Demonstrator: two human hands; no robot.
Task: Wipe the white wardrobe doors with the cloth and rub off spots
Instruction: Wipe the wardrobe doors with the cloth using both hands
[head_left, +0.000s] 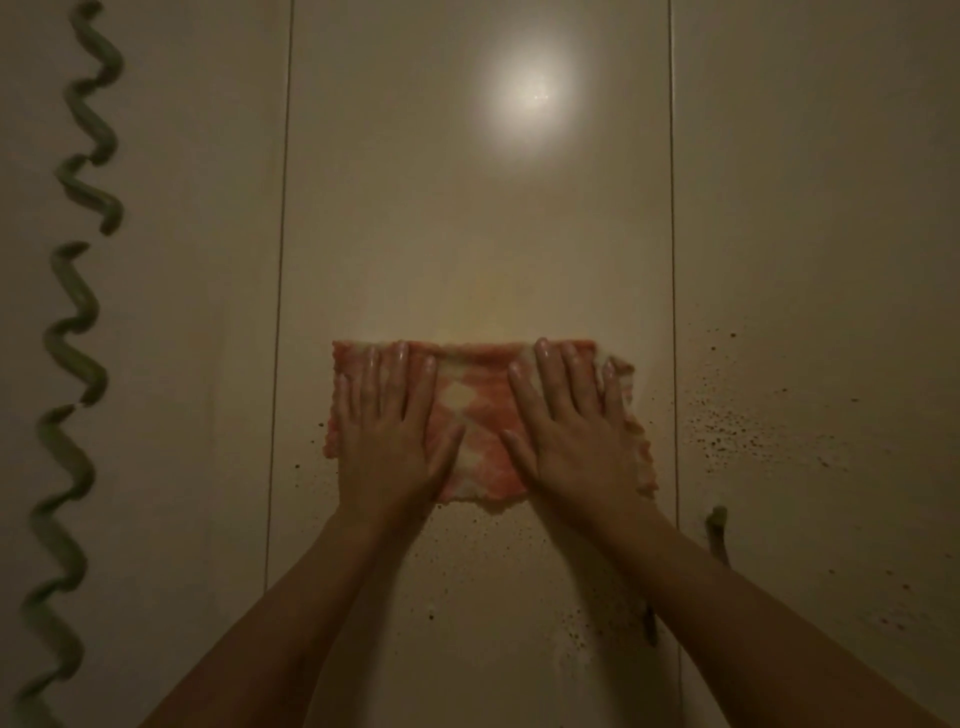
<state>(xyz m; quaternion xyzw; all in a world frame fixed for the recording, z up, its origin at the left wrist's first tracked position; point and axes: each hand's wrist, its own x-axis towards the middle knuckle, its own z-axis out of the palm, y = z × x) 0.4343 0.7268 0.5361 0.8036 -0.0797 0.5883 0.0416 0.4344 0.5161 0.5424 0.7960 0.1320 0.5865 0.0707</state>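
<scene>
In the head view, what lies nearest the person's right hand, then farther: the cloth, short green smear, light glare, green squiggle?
1. cloth, pressed flat under the right hand.
2. short green smear, to its lower right.
3. light glare, well above.
4. green squiggle, far left.

- The cloth (483, 415) is orange-pink with pale cream diamond patches.
- The wardrobe doors (467, 234) are plain white, looking beige in the dim light.
- A wavy green squiggle (78, 322) runs down the left door.
- Dark specks (737, 415) dot the right door.
</scene>
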